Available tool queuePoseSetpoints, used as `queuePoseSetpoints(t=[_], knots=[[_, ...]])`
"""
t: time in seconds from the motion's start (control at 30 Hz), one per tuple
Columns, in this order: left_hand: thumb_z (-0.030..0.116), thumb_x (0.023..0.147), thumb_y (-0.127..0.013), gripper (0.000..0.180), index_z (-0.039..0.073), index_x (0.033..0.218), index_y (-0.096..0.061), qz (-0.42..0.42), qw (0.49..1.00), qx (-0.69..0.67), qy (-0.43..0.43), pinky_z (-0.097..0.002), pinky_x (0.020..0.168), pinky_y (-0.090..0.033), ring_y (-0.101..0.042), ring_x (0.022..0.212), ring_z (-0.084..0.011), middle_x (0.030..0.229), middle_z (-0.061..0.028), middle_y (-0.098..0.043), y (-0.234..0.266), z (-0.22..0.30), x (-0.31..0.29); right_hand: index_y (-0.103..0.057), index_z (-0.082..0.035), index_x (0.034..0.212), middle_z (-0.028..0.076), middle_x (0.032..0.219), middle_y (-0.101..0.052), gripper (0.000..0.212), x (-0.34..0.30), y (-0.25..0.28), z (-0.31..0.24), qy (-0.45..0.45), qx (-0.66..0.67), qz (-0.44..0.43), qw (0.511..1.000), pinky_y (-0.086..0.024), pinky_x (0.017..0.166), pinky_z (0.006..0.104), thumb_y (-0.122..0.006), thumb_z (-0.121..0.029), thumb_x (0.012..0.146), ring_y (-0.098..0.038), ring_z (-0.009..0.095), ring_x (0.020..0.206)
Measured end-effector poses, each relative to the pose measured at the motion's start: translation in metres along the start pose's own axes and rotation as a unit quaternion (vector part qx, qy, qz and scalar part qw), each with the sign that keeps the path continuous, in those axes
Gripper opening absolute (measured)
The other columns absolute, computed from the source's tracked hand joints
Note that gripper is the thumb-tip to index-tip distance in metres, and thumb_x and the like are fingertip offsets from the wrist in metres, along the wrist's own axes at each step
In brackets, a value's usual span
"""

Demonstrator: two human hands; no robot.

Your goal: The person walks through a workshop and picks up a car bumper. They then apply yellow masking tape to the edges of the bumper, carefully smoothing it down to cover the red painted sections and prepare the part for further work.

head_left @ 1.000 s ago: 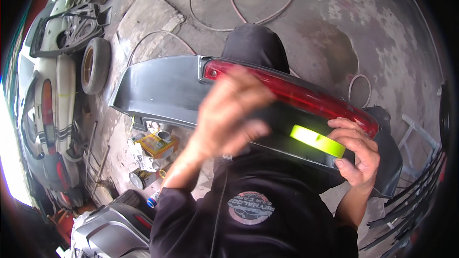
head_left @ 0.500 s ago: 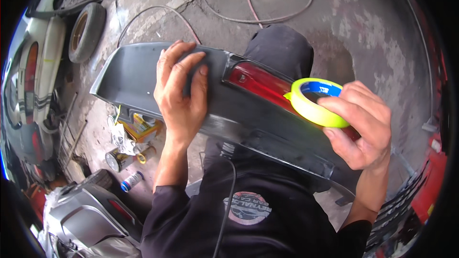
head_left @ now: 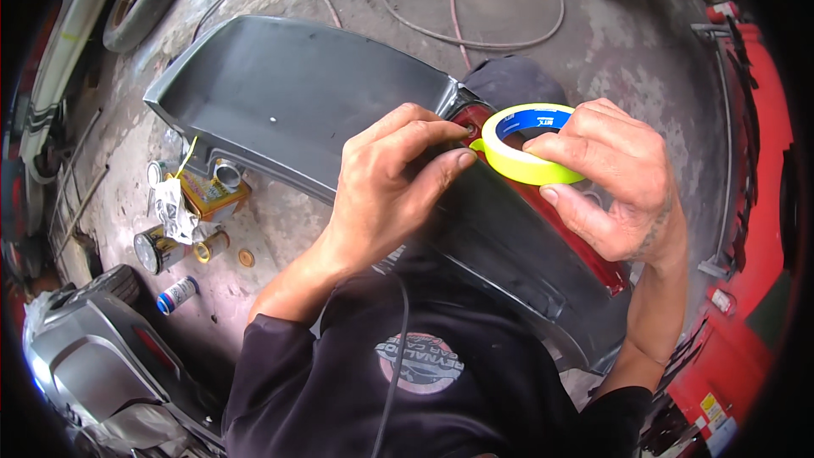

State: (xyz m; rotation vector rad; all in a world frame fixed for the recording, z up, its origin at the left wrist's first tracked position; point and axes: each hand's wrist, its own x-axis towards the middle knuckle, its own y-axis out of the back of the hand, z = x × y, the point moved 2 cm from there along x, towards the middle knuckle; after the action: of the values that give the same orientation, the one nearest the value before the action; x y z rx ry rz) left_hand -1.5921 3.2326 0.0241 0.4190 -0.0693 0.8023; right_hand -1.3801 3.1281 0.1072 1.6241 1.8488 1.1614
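Note:
A roll of bright yellow tape (head_left: 530,171) with a blue inner core is gripped between the thumb and fingers of my right hand (head_left: 615,178). Thumb and forefinger of my left hand (head_left: 394,178) pinch at the roll's loose end, above the dark panel. Below both hands a long dark grey car spoiler (head_left: 280,85) lies tilted across my lap. Set along its far right edge is a red light strip (head_left: 585,250), partly hidden by the roll and my right hand.
Cans, a yellow box (head_left: 216,195) and a blue-and-white can (head_left: 177,295) lie on the floor at left. A silver-grey bumper-like part (head_left: 102,356) is lower left, a tyre (head_left: 146,0) upper left. A hose (head_left: 560,13) loops ahead; red bodywork (head_left: 763,178) stands at right.
My left hand has left the spoiler's surface and moved right to the tape's loose end. The roll has shifted slightly left in my right hand, and the whole view has turned somewhat.

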Motion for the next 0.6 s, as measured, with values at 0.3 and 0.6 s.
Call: queuePoseSetpoints(t=[0.3, 0.6], knots=[[0.007, 0.09, -0.079, 0.009, -0.001, 0.093, -0.076, -0.006, 1.0, -0.003, 0.023, -0.0322, 0.069, -0.051, -0.067, 0.073, -0.0201, 0.081, -0.008, -0.069, -0.007, -0.002, -0.005, -0.07, -0.002, 0.086, 0.01, 0.073, -0.061, 0.023, 0.006, 0.0, -0.01, 0.003, -0.1, -0.004, 0.995, -0.046, 0.065, 0.0402, -0.086, -0.011, 0.071, -0.06, 0.029, 0.065], [0.0, 0.089, -0.079, 0.009, -0.001, 0.097, -0.075, 0.05, 0.998, 0.036, -0.011, -0.0345, 0.067, -0.053, -0.07, 0.074, -0.0245, 0.085, -0.0111, -0.07, -0.004, -0.008, -0.007, -0.071, -0.001, 0.086, 0.012, 0.075, -0.066, 0.019, 0.027, -0.003, 0.001, 0.004, -0.122, 0.027, 0.992, -0.047, 0.065, 0.0424, -0.082, -0.017, 0.084, -0.064, 0.033, 0.07]])
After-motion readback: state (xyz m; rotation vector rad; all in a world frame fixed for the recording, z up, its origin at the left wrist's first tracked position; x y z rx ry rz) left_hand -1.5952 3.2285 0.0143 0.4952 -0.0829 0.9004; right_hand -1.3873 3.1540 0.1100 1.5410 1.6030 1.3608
